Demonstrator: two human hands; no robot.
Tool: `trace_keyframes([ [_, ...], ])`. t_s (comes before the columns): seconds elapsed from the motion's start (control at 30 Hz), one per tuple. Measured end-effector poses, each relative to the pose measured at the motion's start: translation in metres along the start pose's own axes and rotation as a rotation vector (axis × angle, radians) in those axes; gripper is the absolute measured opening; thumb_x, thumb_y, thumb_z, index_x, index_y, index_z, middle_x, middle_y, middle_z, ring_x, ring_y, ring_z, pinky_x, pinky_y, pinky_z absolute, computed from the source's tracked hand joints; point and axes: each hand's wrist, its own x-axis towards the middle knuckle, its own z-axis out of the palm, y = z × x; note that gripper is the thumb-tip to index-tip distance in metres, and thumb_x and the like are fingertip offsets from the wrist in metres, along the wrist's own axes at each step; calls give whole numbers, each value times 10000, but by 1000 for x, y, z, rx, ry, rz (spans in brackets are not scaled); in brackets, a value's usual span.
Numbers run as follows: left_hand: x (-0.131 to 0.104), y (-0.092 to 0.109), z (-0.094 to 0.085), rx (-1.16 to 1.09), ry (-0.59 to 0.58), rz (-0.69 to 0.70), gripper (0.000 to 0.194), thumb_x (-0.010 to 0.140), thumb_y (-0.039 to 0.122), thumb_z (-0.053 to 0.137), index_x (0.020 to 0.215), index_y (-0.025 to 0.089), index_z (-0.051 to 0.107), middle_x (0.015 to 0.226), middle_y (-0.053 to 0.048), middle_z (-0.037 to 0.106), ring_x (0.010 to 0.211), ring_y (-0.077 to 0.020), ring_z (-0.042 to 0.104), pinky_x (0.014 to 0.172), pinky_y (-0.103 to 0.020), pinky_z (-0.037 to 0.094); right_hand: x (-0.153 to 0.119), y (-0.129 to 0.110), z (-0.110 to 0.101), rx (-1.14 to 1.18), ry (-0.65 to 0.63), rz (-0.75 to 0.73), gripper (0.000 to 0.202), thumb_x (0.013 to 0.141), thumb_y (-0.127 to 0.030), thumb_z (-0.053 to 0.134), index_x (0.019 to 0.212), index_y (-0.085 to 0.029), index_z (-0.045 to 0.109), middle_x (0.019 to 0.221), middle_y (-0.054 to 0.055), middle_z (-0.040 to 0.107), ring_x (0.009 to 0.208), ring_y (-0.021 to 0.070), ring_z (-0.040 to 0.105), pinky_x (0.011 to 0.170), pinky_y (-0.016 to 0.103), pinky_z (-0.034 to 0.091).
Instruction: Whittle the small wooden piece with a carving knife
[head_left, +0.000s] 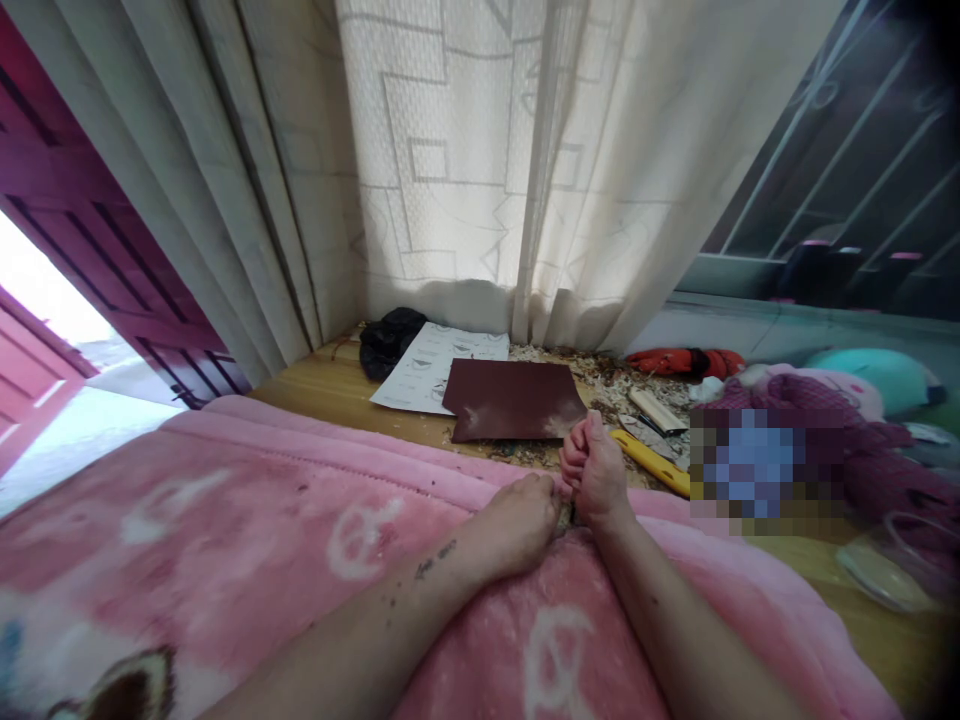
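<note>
My left hand (529,515) is closed, back of the hand up, its fingertips turned down and hidden. Right beside it, my right hand (598,470) is curled into a fist with the thumb on top. Whatever either fist holds is out of sight. Both hands are at the edge of a pink fleece blanket (285,490), with a few dark bits showing in the small gap between them. Just beyond lies a dark red-brown sheet (514,395), partly over a white printed sheet (427,365). A yellow-handled tool (652,462) rests to the right of my right hand.
Dry plant shreds (615,385) are scattered over the wooden table (307,385). A black plastic bag (390,340), a cream-coloured block (656,410), a red item (682,360), purple cloth (802,420) and a clear plastic container (885,575) lie around. Curtains (450,150) hang behind.
</note>
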Motion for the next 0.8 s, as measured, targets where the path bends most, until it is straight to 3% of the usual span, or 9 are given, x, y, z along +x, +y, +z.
trace_keyframes([
  [0.4,-2,4,-7,96,-38,-3,170,824,230,356,842,139,498,849,-79,525,741,-179,478,647,-269,387,13,7,-11,-28,416,-16,409,767,-537,401,564,-201,285,355,-105,235,272,42,150,264,145,102],
  [0.57,-1,4,-8,74,-42,8,191,836,248,341,831,135,495,834,-86,518,742,-187,478,654,-282,387,15,6,-10,6,431,49,411,784,-517,388,551,-196,277,342,-108,217,271,37,131,266,138,81],
  [0.8,0,3,-7,51,-38,10,157,825,236,345,861,145,468,865,-82,513,766,-185,479,674,-281,394,14,4,-7,18,327,96,419,776,-538,386,556,-195,289,344,-108,211,274,35,116,268,131,74],
])
